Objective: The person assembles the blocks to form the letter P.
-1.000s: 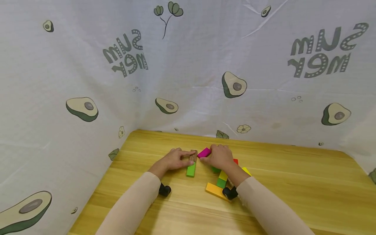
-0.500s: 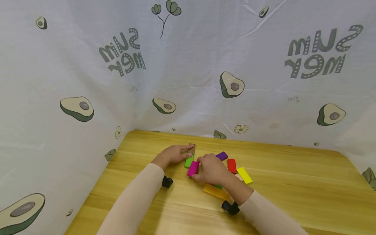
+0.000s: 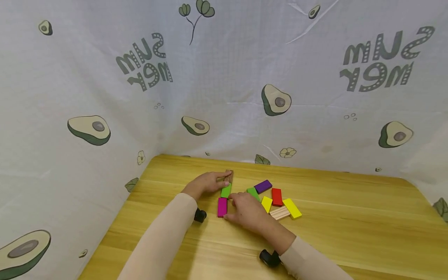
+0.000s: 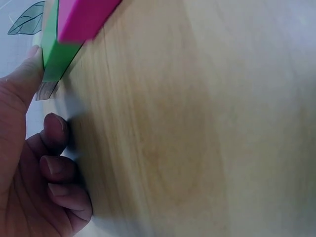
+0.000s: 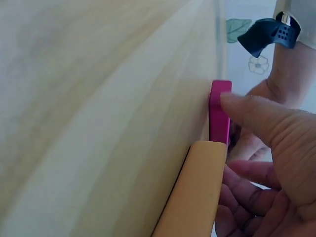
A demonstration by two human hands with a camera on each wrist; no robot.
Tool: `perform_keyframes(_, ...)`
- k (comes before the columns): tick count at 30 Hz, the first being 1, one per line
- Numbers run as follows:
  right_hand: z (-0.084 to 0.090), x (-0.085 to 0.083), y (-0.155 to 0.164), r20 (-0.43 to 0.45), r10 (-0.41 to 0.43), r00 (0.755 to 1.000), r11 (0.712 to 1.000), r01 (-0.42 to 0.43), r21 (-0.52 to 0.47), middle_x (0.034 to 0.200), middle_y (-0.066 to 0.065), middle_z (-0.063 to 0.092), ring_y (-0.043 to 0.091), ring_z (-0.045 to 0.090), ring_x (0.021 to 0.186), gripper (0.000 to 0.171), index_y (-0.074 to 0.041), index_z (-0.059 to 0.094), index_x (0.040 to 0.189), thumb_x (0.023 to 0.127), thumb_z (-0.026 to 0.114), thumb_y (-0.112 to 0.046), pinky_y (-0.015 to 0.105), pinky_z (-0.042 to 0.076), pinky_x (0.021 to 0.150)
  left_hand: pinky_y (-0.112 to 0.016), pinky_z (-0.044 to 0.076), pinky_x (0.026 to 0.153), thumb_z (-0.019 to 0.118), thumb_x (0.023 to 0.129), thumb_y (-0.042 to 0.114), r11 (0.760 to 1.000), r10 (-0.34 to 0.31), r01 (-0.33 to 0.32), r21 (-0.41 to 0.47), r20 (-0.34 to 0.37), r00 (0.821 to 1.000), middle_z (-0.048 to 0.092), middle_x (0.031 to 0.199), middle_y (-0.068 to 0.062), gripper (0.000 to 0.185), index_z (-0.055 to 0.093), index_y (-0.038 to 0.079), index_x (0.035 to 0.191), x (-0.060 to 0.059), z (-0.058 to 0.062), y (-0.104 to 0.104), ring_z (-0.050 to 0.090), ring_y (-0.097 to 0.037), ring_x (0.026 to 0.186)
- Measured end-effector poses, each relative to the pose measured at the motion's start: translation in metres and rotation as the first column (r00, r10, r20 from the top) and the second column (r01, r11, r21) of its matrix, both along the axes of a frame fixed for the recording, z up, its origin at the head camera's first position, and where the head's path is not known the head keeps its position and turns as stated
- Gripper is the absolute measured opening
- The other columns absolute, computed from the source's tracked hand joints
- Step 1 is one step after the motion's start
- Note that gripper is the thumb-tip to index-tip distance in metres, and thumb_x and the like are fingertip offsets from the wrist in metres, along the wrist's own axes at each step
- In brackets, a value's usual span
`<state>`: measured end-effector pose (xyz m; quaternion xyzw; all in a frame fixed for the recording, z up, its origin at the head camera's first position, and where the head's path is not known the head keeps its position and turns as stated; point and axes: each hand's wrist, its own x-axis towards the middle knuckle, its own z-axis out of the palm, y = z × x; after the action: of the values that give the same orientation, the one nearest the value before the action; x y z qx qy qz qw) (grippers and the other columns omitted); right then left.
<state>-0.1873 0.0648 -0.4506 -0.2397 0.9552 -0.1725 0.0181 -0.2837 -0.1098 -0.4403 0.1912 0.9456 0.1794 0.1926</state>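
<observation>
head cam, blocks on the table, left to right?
magenta block → purple block → red block → long yellow block. Left out: the two greens, small yellow and striped wood block, which overlap in the order.

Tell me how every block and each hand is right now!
magenta block: flat on the table, right fingertips touching it
light green block: flat, just beyond the magenta one
brown block: held by the left fingers
orange block: flat under the right hand
purple block: flat, untouched
red block: flat, untouched
left hand: gripping
right hand: fingers straight, pressing
</observation>
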Motion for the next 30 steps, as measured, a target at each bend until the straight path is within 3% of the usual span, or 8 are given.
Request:
perform_keyframes(7, -0.0015, 0.0003, -0.0008, -0.095, 0.094, 0.991, 0.995, -0.091, 0.027, 0.087, -0.003, 0.056, 0.014, 0.049, 0.078, 0.057, -0.020, 0.062, 0.122, 0.074, 0.072, -0.050, 0.028, 0.044, 0.067, -0.050, 0.029, 0.104, 0.045, 0.092, 0.053, 1.000, 0.002, -0.002, 0.004, -0.001, 1.000, 0.038, 0.144, -0.002, 0.053, 0.029, 0.046, 0.142, 0.0000, -0.0007, -0.0011, 0.035, -0.028, 0.130)
perform_keyframes(10, -0.0011, 0.0015, -0.0021, -0.124, 0.110, 0.986, 0.993, -0.105, 0.045, 0.082, -0.004, 0.056, 0.014, 0.046, 0.074, 0.053, -0.019, 0.065, 0.119, 0.076, 0.071, -0.050, 0.028, 0.040, 0.065, -0.050, 0.028, 0.104, 0.044, 0.091, 0.054, 1.000, 0.007, -0.007, -0.001, 0.003, 1.000, 0.037, 0.144, -0.002, 0.053, 0.028, 0.047, 0.141, -0.0004, -0.0006, -0.0009, 0.035, -0.029, 0.130)
perform_keyframes(19, -0.0010, 0.0024, -0.0061, -0.143, 0.059, 0.988, 0.996, -0.050, 0.068, 0.079, -0.003, 0.058, 0.015, 0.051, 0.078, 0.056, -0.015, 0.067, 0.115, 0.074, 0.072, -0.051, 0.039, 0.043, 0.087, -0.050, 0.028, 0.104, 0.044, 0.091, 0.055, 1.000, 0.021, -0.021, -0.023, 0.011, 1.000, 0.037, 0.144, -0.003, 0.054, 0.027, 0.048, 0.141, -0.0028, -0.0009, 0.0001, 0.034, -0.029, 0.130)
perform_keyframes(26, -0.0022, 0.0004, -0.0040, -0.130, 0.065, 0.989, 0.997, -0.060, 0.042, 0.079, -0.004, 0.056, 0.013, 0.045, 0.072, 0.057, -0.017, 0.066, 0.118, 0.073, 0.072, -0.053, 0.028, 0.041, 0.067, -0.050, 0.027, 0.104, 0.044, 0.091, 0.054, 1.000, 0.007, -0.007, -0.010, 0.019, 1.000, 0.036, 0.145, -0.003, 0.053, 0.028, 0.047, 0.141, -0.0028, 0.0001, -0.0005, 0.033, -0.029, 0.131)
perform_keyframes(30, -0.0020, -0.0001, -0.0029, -0.135, 0.077, 0.988, 0.997, -0.073, 0.037, 0.079, -0.004, 0.056, 0.013, 0.044, 0.072, 0.057, -0.018, 0.066, 0.118, 0.073, 0.071, -0.053, 0.027, 0.040, 0.065, -0.050, 0.027, 0.105, 0.044, 0.092, 0.053, 1.000, -0.001, 0.000, 0.006, 0.019, 1.000, 0.036, 0.145, -0.003, 0.053, 0.028, 0.045, 0.142, -0.0026, 0.0008, -0.0008, 0.033, -0.029, 0.131)
